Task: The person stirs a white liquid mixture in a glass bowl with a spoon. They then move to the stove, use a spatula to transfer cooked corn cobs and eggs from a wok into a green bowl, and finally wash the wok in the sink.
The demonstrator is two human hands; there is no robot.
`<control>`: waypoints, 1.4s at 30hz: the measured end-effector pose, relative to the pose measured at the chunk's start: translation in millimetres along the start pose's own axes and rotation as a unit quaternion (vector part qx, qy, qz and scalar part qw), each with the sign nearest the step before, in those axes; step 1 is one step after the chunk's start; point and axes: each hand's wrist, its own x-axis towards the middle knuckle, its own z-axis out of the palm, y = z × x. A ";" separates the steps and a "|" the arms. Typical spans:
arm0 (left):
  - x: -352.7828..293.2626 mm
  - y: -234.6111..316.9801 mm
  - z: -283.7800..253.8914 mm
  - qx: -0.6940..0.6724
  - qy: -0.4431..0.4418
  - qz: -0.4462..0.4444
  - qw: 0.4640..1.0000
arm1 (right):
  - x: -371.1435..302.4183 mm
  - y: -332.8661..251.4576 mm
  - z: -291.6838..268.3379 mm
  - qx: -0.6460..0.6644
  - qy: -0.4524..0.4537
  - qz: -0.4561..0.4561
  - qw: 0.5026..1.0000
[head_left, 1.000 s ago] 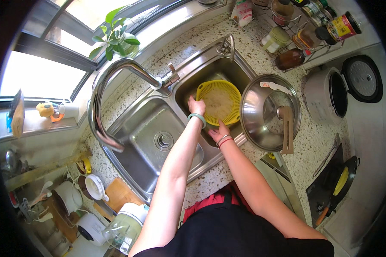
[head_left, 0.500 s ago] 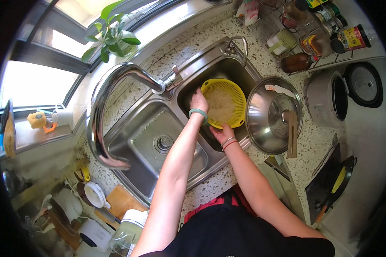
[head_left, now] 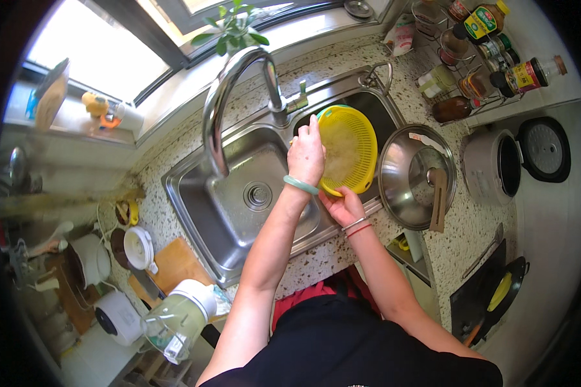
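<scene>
A yellow plastic colander (head_left: 361,158) is held tilted over the right basin (head_left: 384,116) of a steel double sink. Inside it is something pale and brownish that I cannot make out. My left hand (head_left: 306,155), with a green bangle at the wrist, closes on the colander's left rim, its back turned up and hiding part of that rim. My right hand (head_left: 344,206) grips the near rim from below, fingers partly hidden under it. A sliver of green shows along the colander's far left edge.
The curved faucet (head_left: 216,122) arches over the left basin (head_left: 229,187). Right of the sink stand a steel bowl (head_left: 394,193) with a brown-handled utensil (head_left: 438,200) and a rice cooker (head_left: 490,161). A blender (head_left: 181,313) and cutting board (head_left: 182,263) are at lower left.
The colander has been raised and tipped, its left side up. My left hand has turned so its back faces up. The whole view has shifted slightly.
</scene>
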 end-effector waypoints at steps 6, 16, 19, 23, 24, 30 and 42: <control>-41.4 -18.7 -64.3 -0.102 0.058 -0.029 0.993 | -42.1 30.3 21.5 -0.115 -0.064 -0.038 0.991; -169.3 -129.2 -65.2 -0.508 0.198 -0.229 0.806 | -54.9 80.9 31.3 -0.320 -0.147 0.003 0.936; -190.9 -133.2 -77.7 -0.530 0.192 -0.345 0.751 | -40.1 93.0 24.0 -0.290 -0.186 0.070 0.936; -206.2 -157.0 -90.1 -0.500 0.118 -0.359 0.779 | -31.1 105.6 27.9 -0.295 -0.169 0.127 0.932; -207.0 -149.3 -91.6 -0.486 0.174 -0.359 0.777 | -30.5 107.7 29.2 -0.290 -0.154 0.143 0.934; -221.7 -172.2 -71.3 -0.465 0.177 -0.393 0.773 | -19.1 112.3 38.0 -0.371 -0.152 0.099 0.911; -211.5 -151.9 -54.5 -0.493 0.213 -0.370 0.758 | -41.6 91.4 49.5 -0.397 -0.058 -0.007 0.916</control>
